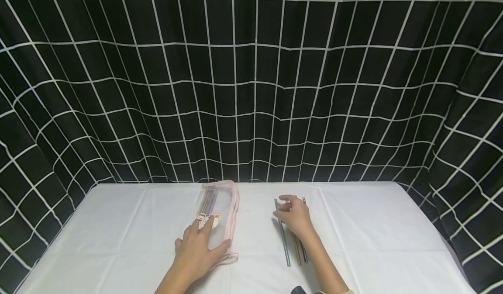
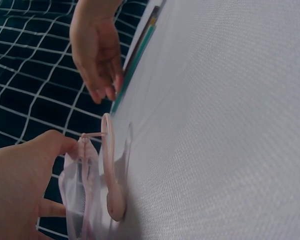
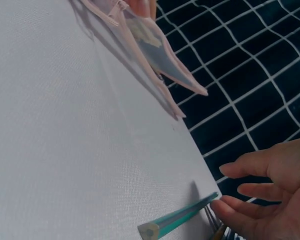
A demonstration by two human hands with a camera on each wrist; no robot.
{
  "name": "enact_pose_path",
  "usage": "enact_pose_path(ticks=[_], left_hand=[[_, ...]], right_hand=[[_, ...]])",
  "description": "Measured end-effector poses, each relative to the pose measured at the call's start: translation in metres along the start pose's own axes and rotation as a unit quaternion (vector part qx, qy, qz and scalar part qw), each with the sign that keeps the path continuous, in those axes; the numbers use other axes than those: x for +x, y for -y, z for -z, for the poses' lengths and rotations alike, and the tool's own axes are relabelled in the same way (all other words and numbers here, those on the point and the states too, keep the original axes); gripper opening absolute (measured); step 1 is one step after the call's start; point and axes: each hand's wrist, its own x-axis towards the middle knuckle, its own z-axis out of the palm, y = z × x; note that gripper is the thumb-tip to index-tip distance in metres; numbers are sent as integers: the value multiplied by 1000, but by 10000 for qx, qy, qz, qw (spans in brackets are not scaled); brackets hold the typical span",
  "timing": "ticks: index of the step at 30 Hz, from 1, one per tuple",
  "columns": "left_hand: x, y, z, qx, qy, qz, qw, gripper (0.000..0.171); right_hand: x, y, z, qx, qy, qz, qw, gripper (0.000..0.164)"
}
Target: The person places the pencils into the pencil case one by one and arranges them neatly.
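A clear mesh pencil pouch (image 1: 223,198) with pink trim lies left of centre, several pencils (image 1: 208,201) inside it and a cartoon print on its face. My left hand (image 1: 196,251) rests on its near part with fingers spread, the thumb at the pink zipper edge. In the right wrist view the pouch's zippered side (image 3: 140,50) gapes. To the right, my right hand (image 1: 295,217) is over several loose pencils, fingers slightly bent and apart, holding nothing. Among those are a green pencil (image 1: 284,243), a gold-brown one (image 1: 297,252) and a dark one (image 1: 304,254), lying roughly parallel.
A white cloth (image 1: 129,233) covers the table. Behind and at both sides hangs a black curtain (image 1: 251,88) with a white grid. A pink strap loop (image 2: 110,160) hangs from the pouch's near end. A small dark object (image 1: 298,290) shows at the bottom edge.
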Motion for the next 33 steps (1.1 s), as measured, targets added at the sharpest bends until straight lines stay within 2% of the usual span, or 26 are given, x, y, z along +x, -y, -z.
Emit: enact_pose_path(ticks=[13,19,33], left_hand=[[2,0,1,10,104,63,9999,81],[1,0,1,15,106,76,9999,81],[1,0,-1,66,102,64,9999,81]], right_hand=[[-3,-4,-1,123,385,-170,9990,52],[-5,-3,-4,-60,379,-100,9992,49],[-6,-5,-13,-125,412,72,9990,48]])
